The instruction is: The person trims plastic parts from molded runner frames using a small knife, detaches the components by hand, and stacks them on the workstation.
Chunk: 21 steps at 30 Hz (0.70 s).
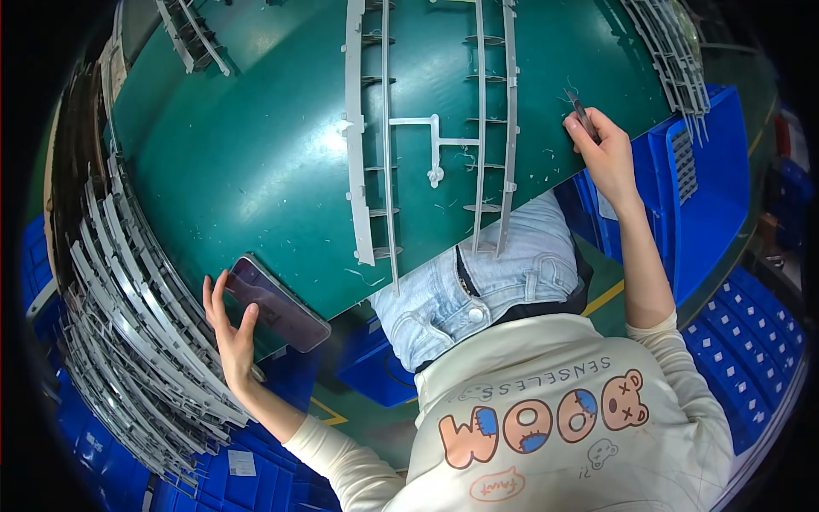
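My left hand (232, 331) is at the lower left edge of the green table (281, 154), fingers apart, beside a dark phone (275, 305) lying at the table's edge. Its fingertips are at the phone's upper left side. In my right hand (604, 154), at the right of the table, is a small dark knife (583, 116), its thin blade pointing up and left. Between the hands lies a long grey plastic frame (357, 171) with two pairs of rails, joined by a thin branching strip (435, 141). Its near end reaches the table's front edge.
Grey plastic strips are piled along the left edge (136, 299). More strips lie at the top left (194, 38) and top right (674, 60). Blue bins (712, 188) stand right of the table, others below left. Thin shavings are scattered on the tabletop.
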Tool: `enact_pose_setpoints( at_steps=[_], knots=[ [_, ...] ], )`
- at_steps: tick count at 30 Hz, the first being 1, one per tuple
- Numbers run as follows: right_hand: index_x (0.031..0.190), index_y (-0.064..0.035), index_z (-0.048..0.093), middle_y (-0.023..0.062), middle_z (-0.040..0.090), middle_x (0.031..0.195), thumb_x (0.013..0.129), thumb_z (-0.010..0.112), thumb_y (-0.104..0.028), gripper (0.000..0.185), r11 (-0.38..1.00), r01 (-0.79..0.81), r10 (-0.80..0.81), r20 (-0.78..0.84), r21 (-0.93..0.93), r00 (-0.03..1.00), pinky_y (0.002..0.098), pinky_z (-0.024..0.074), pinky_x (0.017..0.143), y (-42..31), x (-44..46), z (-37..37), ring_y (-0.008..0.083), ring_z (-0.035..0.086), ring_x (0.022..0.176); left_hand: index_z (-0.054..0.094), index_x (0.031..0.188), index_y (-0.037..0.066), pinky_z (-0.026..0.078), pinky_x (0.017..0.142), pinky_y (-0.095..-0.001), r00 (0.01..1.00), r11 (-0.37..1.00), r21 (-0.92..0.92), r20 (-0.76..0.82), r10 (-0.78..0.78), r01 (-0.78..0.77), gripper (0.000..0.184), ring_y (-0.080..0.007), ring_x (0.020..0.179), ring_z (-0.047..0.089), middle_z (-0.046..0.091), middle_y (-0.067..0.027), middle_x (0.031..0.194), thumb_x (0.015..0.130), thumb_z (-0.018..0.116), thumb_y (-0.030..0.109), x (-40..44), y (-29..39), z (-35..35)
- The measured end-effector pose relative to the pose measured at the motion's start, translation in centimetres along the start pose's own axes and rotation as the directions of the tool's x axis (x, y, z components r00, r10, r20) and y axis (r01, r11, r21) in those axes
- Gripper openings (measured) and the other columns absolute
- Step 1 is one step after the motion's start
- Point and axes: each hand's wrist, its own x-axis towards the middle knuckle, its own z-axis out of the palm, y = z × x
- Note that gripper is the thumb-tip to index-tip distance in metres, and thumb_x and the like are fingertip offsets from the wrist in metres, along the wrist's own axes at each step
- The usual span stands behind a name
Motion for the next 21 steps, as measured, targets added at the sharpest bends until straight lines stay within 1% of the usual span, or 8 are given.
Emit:
enact_pose_setpoints(
  at_steps=[6, 11, 16, 20, 21],
  knots=[
    [0.075, -0.0054, 0.057, -0.0034, 0.047, 0.058, 0.088, 0.058, -0.022, 0.021, 1.0, 0.019, -0.019, -0.001, -0.013, 1.0, 0.0221, 0.0285, 0.05, 0.1, 0.0, -0.1, 0.0081, 0.038, 0.052, 0.038, 0.14, 0.02, 0.016, 0.109, -0.0522, 1.0, 1.0, -0.02, 0.017, 0.004, -0.003, 0.065, -0.0349, 0.137, 0.02, 0.022, -0.0134, 0.149, 0.083, 0.061, 0.041, 0.0, -0.2, -0.2],
    [0.075, -0.0053, 0.057, -0.0036, 0.046, 0.057, 0.088, 0.058, -0.022, 0.021, 1.0, 0.028, -0.028, -0.006, -0.009, 1.0, 0.0223, 0.0283, 0.05, 0.2, 0.0, 0.0, 0.0081, 0.038, 0.052, 0.04, 0.139, 0.019, 0.015, 0.109, -0.0497, 1.0, 0.996, -0.09, 0.007, -0.001, 0.002, 0.058, -0.0344, 0.136, 0.02, 0.023, -0.0138, 0.149, 0.086, 0.057, 0.038, -0.1, -0.1, 0.0],
    [0.075, -0.0054, 0.058, -0.0038, 0.046, 0.057, 0.088, 0.059, -0.022, 0.021, 0.999, 0.038, -0.038, -0.015, -0.018, 0.999, 0.0224, 0.0282, 0.049, 0.4, 0.0, 0.1, 0.0081, 0.038, 0.051, 0.037, 0.141, 0.014, 0.013, 0.111, -0.046, 0.999, 0.993, -0.12, -0.045, 0.003, -0.009, 0.058, -0.0308, 0.137, 0.02, 0.024, -0.0134, 0.149, 0.089, 0.054, 0.033, -0.3, 0.2, 0.6],
    [0.076, -0.0046, 0.058, -0.0035, 0.047, 0.057, 0.087, 0.059, -0.023, 0.021, 0.999, 0.036, -0.037, -0.024, -0.022, 0.999, 0.0231, 0.0287, 0.049, 0.1, 0.0, 0.1, 0.0087, 0.038, 0.051, 0.049, 0.13, 0.006, 0.023, 0.109, -0.0389, 0.978, 0.929, -0.37, -0.202, -0.054, -0.026, 0.045, -0.0264, 0.13, 0.036, 0.041, -0.0149, 0.139, 0.09, 0.053, 0.026, -0.7, 0.8, 1.6],
    [0.076, -0.0046, 0.058, -0.0035, 0.047, 0.057, 0.087, 0.059, -0.023, 0.021, 0.999, 0.038, -0.039, -0.024, -0.023, 0.999, 0.0231, 0.0287, 0.049, 0.1, 0.0, 0.2, 0.0087, 0.038, 0.051, 0.049, 0.13, 0.006, 0.023, 0.109, -0.0389, 0.977, 0.928, -0.371, -0.204, -0.055, -0.025, 0.045, -0.0264, 0.13, 0.036, 0.041, -0.0149, 0.139, 0.09, 0.053, 0.026, -0.6, 1.2, 1.9]
  ],
)
